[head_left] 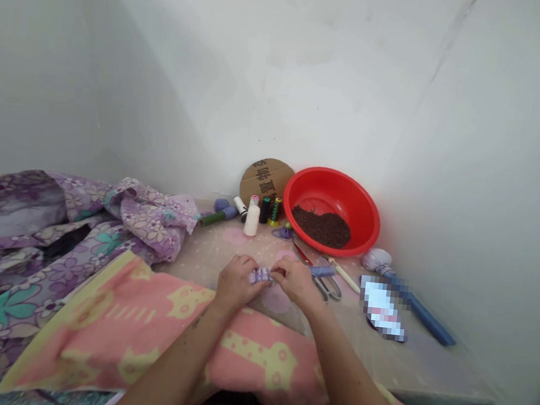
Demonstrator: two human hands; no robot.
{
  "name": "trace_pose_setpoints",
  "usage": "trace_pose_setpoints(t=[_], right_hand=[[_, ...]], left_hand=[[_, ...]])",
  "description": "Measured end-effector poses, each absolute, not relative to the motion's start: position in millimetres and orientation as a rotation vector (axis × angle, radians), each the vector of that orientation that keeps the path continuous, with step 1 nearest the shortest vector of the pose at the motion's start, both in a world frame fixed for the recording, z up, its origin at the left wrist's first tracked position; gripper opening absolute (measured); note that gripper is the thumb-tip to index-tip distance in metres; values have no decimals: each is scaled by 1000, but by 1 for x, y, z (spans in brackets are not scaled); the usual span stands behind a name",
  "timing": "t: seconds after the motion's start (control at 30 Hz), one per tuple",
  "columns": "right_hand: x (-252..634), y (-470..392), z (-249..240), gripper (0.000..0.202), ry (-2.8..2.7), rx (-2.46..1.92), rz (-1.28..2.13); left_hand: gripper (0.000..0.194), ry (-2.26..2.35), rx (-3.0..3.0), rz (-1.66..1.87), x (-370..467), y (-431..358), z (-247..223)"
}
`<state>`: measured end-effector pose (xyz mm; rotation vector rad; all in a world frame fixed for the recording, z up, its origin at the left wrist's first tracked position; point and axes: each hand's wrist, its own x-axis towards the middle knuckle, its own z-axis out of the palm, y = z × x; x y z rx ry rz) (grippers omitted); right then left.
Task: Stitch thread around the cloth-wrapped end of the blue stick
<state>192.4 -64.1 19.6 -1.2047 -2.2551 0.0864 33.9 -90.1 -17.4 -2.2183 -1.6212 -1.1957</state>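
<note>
Near the middle of the table, my left hand [237, 281] is closed around a small purple-and-white bundle [261, 275]. My right hand [293, 280] pinches at the bundle's right end, its thumb and fingertips pressed together. The two hands are almost touching, with the bundle between them. A pair of scissors [333, 288] lies just right of my right hand, beside a short blue-purple roll [322, 271]. Pink-and-yellow cloth [256, 347] lies under my forearms.
A red basin [367, 228] with dark grains stands at the back, by a cardboard disc [262, 179] and several thread spools [252, 220]. Floral fabric [129, 227] is heaped left. A blue rod [430, 320] and a pixelated object [384, 308] lie right.
</note>
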Motion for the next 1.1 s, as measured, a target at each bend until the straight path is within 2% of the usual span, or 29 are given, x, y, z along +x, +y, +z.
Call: trace_pose_setpoints(t=[0.47, 1.1], right_hand=[[209, -57, 39, 15, -1713, -1100, 17], [201, -73, 53, 18, -1712, -1050, -81]], left_hand=[[34, -1603, -2218, -1200, 33, -91, -18], [31, -1635, -2180, -1221, 34, -92, -18]])
